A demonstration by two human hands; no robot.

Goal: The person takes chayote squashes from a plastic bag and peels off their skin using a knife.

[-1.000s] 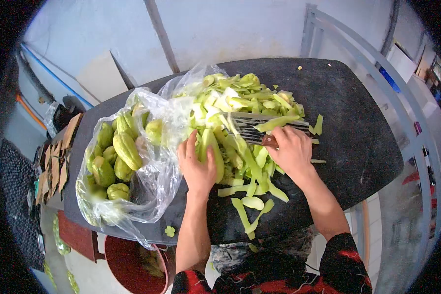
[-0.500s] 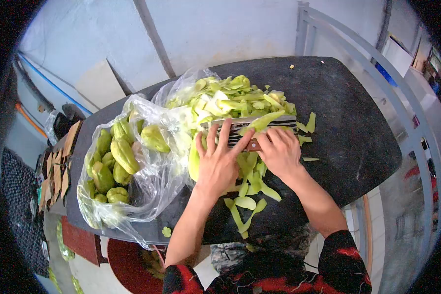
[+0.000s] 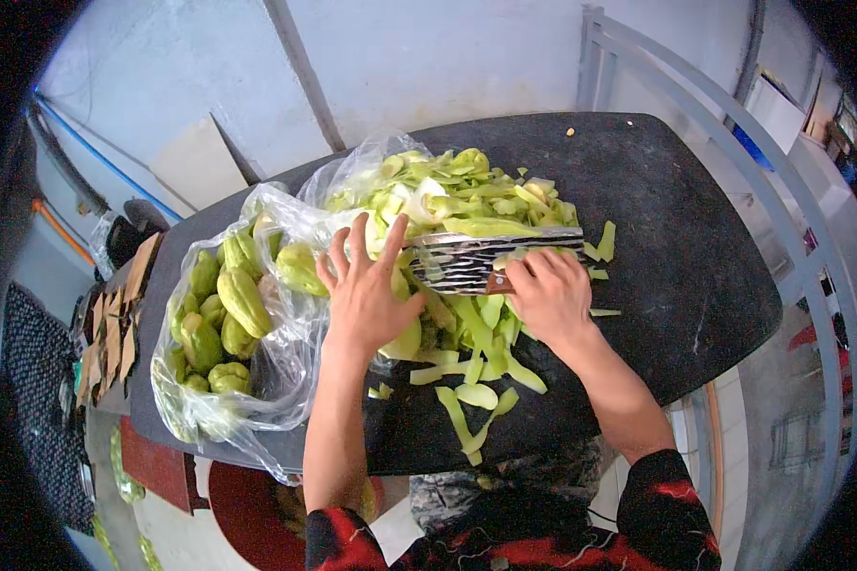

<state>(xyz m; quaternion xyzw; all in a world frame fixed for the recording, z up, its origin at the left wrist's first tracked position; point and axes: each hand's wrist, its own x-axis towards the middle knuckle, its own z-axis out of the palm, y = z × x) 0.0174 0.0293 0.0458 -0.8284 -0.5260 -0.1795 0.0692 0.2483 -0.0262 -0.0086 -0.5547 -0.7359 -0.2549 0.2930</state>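
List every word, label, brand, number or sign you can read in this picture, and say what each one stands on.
No text can be read anywhere.
Cleaver: dark and light streaks on the blade, no letters that can be made out.
Plastic bag: see-through, no print visible.
Clutter at the far right edge: too small and blurred to tell whether it carries writing.

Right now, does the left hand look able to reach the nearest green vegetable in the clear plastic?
Probably yes: the left hand is spread open beside that green vegetable, and the knife is on the hand's other side. Loose plastic may hinder slightly.
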